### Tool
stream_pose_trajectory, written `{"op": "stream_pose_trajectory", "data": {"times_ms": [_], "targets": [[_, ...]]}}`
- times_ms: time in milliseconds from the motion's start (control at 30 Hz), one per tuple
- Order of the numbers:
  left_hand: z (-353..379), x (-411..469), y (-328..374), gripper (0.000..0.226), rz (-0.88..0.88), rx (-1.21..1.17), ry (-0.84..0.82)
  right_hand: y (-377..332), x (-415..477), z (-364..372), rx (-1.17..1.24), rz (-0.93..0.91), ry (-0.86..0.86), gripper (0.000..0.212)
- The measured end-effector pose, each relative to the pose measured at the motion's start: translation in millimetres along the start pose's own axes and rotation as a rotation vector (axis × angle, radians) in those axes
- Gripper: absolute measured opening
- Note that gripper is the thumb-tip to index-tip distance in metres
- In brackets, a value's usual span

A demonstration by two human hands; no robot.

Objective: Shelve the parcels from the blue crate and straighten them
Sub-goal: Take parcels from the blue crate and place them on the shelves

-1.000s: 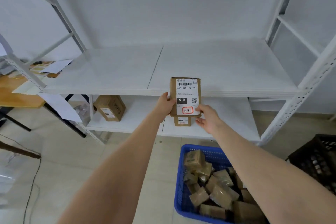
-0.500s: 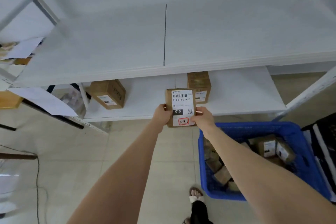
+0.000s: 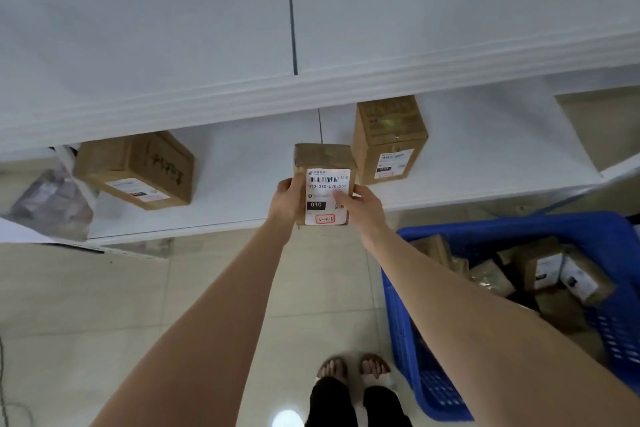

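Both hands held the parcel at the shelf's front edge, the left hand gripping its left side and the right hand pinching the right with the thumb on the label, and it was best slid in square, label outward, in line with the box beside it.

Blue crate cut off at rt edge. Upper shelf blocks my view of back of lower shelf. Blurry grey bundle far left, can't ID. Box label txt too small.
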State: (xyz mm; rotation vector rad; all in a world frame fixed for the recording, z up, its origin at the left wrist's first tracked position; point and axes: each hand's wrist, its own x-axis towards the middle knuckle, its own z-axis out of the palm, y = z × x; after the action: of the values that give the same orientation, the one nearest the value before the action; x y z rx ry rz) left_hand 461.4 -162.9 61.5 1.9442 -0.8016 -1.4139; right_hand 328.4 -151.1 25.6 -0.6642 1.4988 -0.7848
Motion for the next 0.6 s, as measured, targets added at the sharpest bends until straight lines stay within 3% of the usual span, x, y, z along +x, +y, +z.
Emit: {"op": "stream_pose_trajectory", "data": {"times_ms": [133, 300, 467, 600], "targets": [[6.2, 55.8, -26.1, 0.047, -0.002, -0.062, -0.021, 25.6, 51.4, 14.8, 0.002, -0.035, 0.036, 0.049], [11.5, 103.9, -50.5, 0.046, -0.019, -0.117, -0.035, 47.4, 100.0, 26.0, 0.078, -0.039, 0.097, 0.034], [19.0, 128.9, -64.9, 0.040, 0.021, -0.143, -0.044, 65.0, 121.4, 27.7, 0.122, -0.049, 0.095, 0.047], [21.9, 134.9, -70.6, 0.041, 0.030, -0.131, -0.056, 71.1, 127.5, 25.6, 0.108, -0.068, 0.104, 0.044]]}}
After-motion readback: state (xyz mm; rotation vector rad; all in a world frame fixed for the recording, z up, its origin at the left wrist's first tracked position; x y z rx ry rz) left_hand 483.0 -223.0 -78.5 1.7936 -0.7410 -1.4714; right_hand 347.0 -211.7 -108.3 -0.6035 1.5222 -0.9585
